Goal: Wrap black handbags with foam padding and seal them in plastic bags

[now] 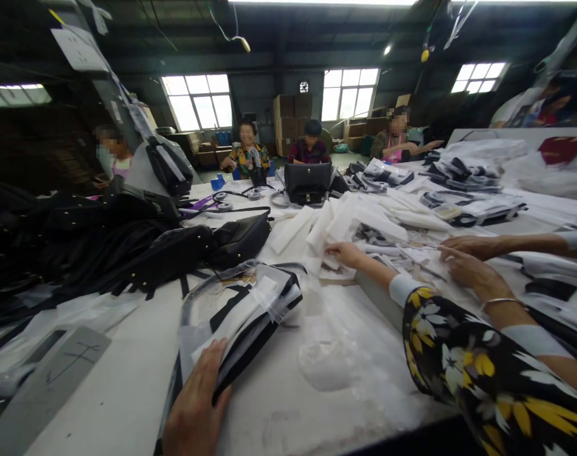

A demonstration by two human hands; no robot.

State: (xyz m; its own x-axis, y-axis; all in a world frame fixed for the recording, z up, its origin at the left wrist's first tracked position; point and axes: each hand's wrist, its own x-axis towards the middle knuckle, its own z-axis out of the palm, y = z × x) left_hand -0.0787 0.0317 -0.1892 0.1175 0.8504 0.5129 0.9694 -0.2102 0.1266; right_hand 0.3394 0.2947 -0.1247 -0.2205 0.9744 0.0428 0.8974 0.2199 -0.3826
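Note:
My left hand [197,402] is closed round the near end of a black bag [257,339], thumb under it and fingers over its top. White paper and clear plastic wrap lie over that bag, which sits tilted on the white table [264,411]. My right arm, in a black floral sleeve, stretches forward across the table. At its end my right hand [348,254] has its fingertips pinched at the edge of a white packing sheet [319,237], part of a loose heap of such sheets. The fingertips are small and partly blurred.
At right, a co-worker's two hands [475,272] are over papers and wrapped bags. Black bags [164,253] are heaped at left, near a grey box [55,386]. Clear plastic bags [345,354] lie before me. Several people work across the table behind a black handbag [308,179].

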